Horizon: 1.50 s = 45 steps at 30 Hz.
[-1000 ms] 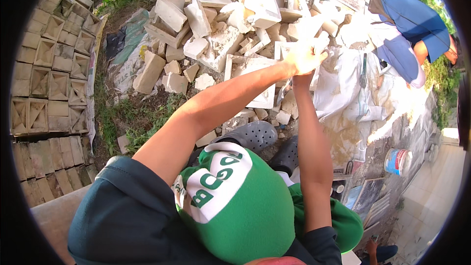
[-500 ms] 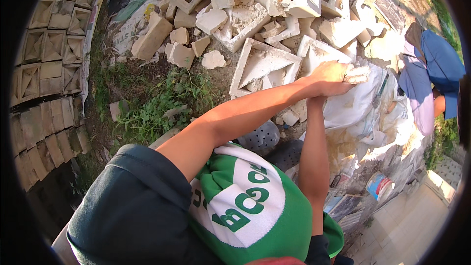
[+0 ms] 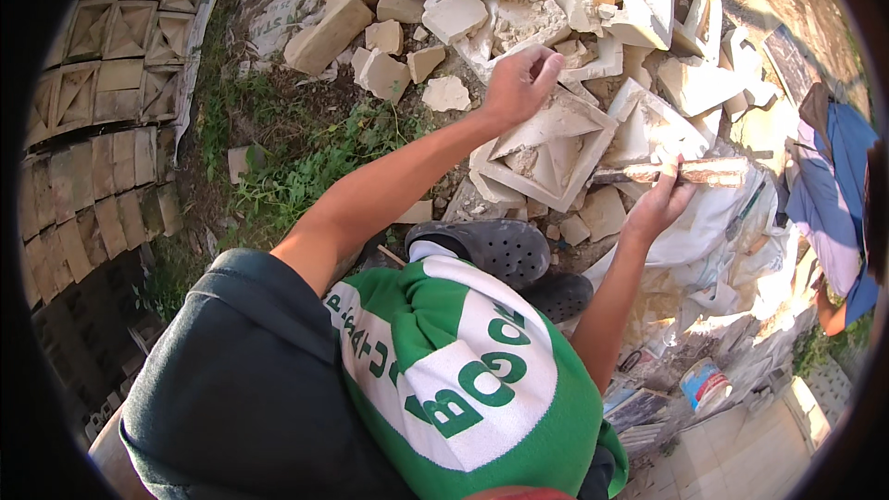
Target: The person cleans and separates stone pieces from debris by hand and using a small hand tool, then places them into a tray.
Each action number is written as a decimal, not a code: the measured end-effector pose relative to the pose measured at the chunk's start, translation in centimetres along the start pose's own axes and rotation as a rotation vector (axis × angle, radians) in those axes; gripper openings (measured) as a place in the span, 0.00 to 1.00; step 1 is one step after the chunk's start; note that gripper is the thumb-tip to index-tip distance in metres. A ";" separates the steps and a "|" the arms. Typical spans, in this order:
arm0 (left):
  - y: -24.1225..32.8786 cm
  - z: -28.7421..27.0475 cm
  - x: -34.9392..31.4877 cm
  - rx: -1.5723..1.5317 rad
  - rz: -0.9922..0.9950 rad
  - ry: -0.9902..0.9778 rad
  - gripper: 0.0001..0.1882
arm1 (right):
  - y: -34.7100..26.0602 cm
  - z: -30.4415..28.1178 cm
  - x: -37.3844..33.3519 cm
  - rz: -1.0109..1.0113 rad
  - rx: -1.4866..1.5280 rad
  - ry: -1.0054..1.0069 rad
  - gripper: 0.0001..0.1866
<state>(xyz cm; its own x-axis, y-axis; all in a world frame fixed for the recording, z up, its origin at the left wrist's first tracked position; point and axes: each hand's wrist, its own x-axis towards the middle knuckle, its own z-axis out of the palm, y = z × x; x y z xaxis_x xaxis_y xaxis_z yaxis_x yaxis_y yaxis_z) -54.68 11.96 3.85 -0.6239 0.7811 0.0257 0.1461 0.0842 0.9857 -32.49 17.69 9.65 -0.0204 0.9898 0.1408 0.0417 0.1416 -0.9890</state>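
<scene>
My left hand is raised over the rubble with its fingers curled in, and nothing sticks out of it. Just below it lies a square pale block with angled faces inside its raised rim, tilted on other pieces. In my right hand is a long flat stick, brown and crusted with pale material. It lies sideways across the fingers, its left end close to the square block. Behind the stick sits another pale moulded block, brightly sunlit.
Broken blocks are heaped at the far side. White sacking and a small tub lie to the right, near another person's blue and lilac clothing. Green weeds and stacked blocks are on the left. My dark clogs stand close.
My hands, together before, have moved apart: the left up and left, the right slightly nearer with the stick now plainly visible. The view has shifted, so the scene sits further right.
</scene>
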 end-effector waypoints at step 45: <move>0.5 3.7 1.0 -0.174 -0.598 -0.522 0.33 | 6.9 3.4 0.9 0.223 -0.352 0.045 0.25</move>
<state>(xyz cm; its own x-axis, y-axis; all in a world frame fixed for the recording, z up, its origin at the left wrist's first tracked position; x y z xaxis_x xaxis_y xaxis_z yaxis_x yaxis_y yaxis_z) -52.39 15.07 3.78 -0.1137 0.8256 -0.5526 -0.2468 0.5154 0.8207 -35.59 19.53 2.77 0.0709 0.9953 -0.0660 0.3793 -0.0881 -0.9211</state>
